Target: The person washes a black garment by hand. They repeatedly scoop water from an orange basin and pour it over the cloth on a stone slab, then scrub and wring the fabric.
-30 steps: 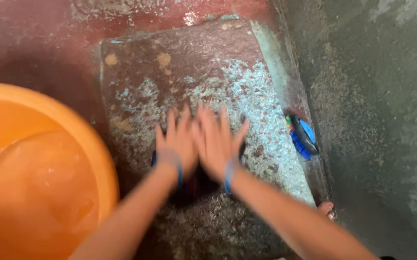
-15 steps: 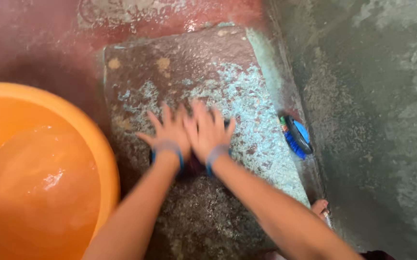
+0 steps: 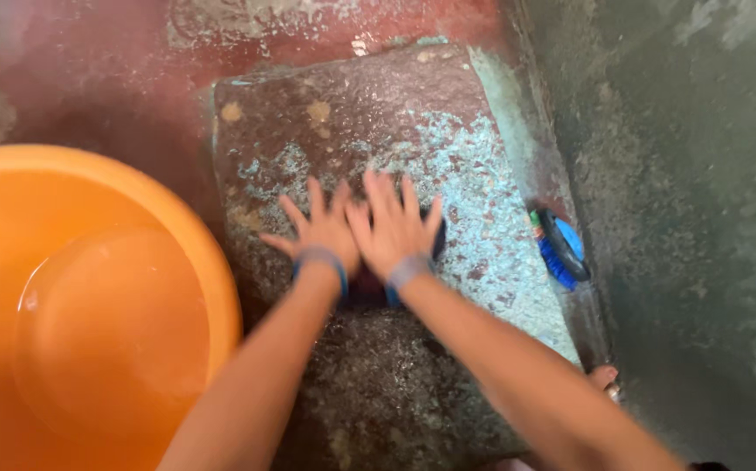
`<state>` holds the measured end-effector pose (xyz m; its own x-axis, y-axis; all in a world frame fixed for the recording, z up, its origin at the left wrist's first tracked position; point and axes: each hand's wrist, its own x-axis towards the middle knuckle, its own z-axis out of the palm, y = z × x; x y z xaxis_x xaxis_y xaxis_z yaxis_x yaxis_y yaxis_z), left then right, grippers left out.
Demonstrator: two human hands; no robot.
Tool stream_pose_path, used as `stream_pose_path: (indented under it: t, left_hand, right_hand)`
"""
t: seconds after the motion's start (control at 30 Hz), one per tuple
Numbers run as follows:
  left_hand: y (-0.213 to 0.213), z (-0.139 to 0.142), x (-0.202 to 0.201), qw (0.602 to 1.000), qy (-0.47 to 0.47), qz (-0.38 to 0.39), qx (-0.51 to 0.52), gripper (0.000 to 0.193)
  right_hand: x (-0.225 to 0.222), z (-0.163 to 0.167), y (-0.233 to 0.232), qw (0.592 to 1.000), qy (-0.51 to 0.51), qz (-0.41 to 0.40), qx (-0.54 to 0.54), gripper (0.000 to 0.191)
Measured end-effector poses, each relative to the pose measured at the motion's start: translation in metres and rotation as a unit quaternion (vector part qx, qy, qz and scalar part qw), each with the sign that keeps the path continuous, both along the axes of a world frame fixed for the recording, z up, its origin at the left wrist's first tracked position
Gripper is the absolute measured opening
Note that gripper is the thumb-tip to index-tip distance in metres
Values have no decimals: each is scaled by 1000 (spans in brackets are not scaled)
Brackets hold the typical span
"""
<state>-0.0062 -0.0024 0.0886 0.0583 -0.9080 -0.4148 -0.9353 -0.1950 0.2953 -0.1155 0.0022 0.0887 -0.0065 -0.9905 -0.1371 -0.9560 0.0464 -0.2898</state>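
Note:
My left hand (image 3: 318, 228) and my right hand (image 3: 393, 227) lie flat, side by side, fingers spread, on a rough wet stone slab (image 3: 369, 122) covered with pale blue soapy foam. Under both palms is a dark cloth (image 3: 367, 286), mostly hidden, showing dark blue and purple at the wrists and at the right of my right hand. Each wrist wears a blue band. Neither hand closes around the cloth; both press down on it.
A large orange plastic basin (image 3: 81, 305) with water stands at the left, its rim close to my left forearm. A blue scrubbing brush (image 3: 561, 249) lies at the slab's right edge against a grey-green wall (image 3: 692, 174). Red wet floor (image 3: 90, 78) lies beyond. Toes (image 3: 603, 378) show at lower right.
Both hands have slid forward over the slab, away from me, pushing the dark cloth along. The basin and the brush stay in place.

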Motion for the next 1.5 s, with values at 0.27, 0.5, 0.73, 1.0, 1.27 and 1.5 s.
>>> stream_pose_path:
  t: [0.27, 0.5, 0.73, 1.0, 1.27, 1.5]
  left_hand:
    - [60, -43, -3, 995, 2, -46, -90, 44]
    - [33, 9, -1, 994, -4, -15, -111, 53]
    - [97, -19, -5, 996, 24, -83, -9, 45]
    - [47, 21, -8, 997, 46, -23, -62, 61]
    - [52, -49, -17, 989, -6, -54, -139, 44]
    - [27, 31, -17, 999, 17, 46, 11, 76]
  right_hand:
    - [-20, -38, 70, 987, -75, 61, -126, 47]
    - [-10, -22, 38, 980, -80, 52, -176, 55]
    - [-29, -36, 106, 979, -129, 77, -141, 55]
    - [-13, 5, 41, 994, -82, 42, 59, 63]
    - [-30, -48, 55, 992, -53, 18, -111, 55]
    - [-17, 10, 20, 997, -38, 67, -6, 77]
